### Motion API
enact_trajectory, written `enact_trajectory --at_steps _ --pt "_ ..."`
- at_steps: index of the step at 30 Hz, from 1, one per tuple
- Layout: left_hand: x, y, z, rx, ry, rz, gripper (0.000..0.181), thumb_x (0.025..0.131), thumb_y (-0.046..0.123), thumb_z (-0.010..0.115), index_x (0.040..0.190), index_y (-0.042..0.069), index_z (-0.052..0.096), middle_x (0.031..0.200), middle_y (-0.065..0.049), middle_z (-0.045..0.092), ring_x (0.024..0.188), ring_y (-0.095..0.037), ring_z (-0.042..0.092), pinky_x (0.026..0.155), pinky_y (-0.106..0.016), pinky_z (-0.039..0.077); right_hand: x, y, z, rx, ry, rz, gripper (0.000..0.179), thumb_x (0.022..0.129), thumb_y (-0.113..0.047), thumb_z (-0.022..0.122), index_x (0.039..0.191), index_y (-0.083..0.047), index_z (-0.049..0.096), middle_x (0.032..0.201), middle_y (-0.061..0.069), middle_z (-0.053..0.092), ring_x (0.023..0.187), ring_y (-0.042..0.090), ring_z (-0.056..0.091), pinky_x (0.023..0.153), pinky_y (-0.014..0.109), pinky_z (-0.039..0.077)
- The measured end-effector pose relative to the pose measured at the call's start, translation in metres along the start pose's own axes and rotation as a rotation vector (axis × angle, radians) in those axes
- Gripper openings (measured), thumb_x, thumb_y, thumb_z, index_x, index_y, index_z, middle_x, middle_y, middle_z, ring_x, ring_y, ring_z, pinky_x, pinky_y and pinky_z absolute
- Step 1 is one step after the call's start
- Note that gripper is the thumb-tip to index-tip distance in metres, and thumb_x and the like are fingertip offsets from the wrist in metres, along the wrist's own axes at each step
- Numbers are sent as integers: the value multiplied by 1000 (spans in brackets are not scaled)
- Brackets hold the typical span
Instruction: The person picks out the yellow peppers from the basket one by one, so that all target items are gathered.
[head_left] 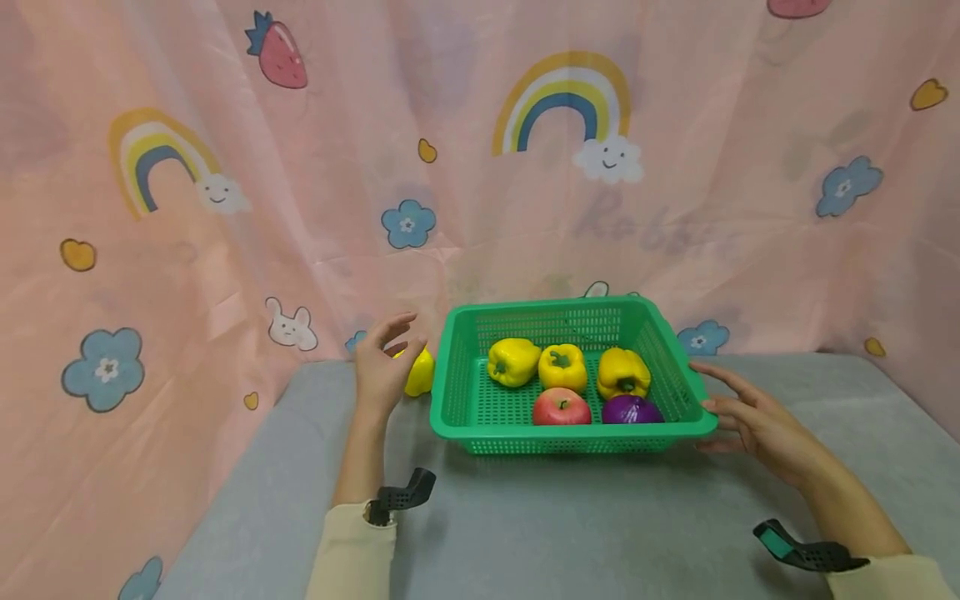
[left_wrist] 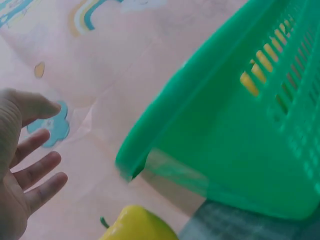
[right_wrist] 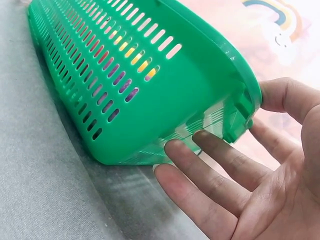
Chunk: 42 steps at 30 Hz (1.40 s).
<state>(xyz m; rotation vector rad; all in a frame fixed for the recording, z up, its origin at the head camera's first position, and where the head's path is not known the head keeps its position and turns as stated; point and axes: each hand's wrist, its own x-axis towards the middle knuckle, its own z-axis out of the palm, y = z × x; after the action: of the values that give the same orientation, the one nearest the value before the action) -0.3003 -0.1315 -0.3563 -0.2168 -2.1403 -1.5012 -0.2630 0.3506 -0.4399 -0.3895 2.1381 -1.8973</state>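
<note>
A green plastic basket sits on the grey table, holding three yellow bell peppers, a red apple and a glossy purple onion-like vegetable. My right hand is at the basket's right end. In the right wrist view its thumb touches the rim, and spread, loosely bent fingers lie against or near the end wall. My left hand hovers left of the basket with fingers apart, holding nothing. Another yellow bell pepper, partly hidden behind that hand, lies outside the basket; the left wrist view shows a gap between them.
A pink curtain printed with rainbows, flowers and hearts hangs along the back and left of the table. Both forearms wear a black wrist strap over or beside a cream sleeve.
</note>
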Motion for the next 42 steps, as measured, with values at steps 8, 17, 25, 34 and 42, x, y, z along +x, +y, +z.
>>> enact_trajectory --at_steps 8,17,25,34,42 --pt "-5 7 20 42 -70 8 32 91 14 75 122 14 72 132 -11 66 125 -32 63 102 -52 55 2 -1 1 -11 7 -5 60 110 -23 41 163 -28 15 124 -24 54 101 11 74 81 43 64" --pt "-5 22 44 125 -179 -16 37 91 19 76 126 16 69 137 -9 62 127 -33 61 102 -48 56 1 1 0 0 5 3 61 110 -23 42 164 -28 14 124 -25 53 102 11 73 83 45 63" --pt "-1 22 62 210 -245 -39 38 90 15 76 128 13 68 137 -9 62 125 -35 61 97 -49 57 2 0 4 -10 16 1 62 109 -25 43 164 -26 13 125 -25 51 102 10 73 83 46 63" --pt "3 21 80 268 -314 -66 39 91 17 75 130 16 67 139 -8 60 128 -35 59 97 -49 56 3 0 3 -9 20 -20 62 109 -24 44 164 -26 15 123 -26 56 102 9 73 83 45 63" --pt "9 22 95 317 -388 -56 42 91 19 75 132 16 66 141 -10 59 126 -33 61 95 -49 57 -1 1 3 -25 32 -22 62 109 -24 45 164 -26 16 124 -27 54 102 7 72 83 46 63"
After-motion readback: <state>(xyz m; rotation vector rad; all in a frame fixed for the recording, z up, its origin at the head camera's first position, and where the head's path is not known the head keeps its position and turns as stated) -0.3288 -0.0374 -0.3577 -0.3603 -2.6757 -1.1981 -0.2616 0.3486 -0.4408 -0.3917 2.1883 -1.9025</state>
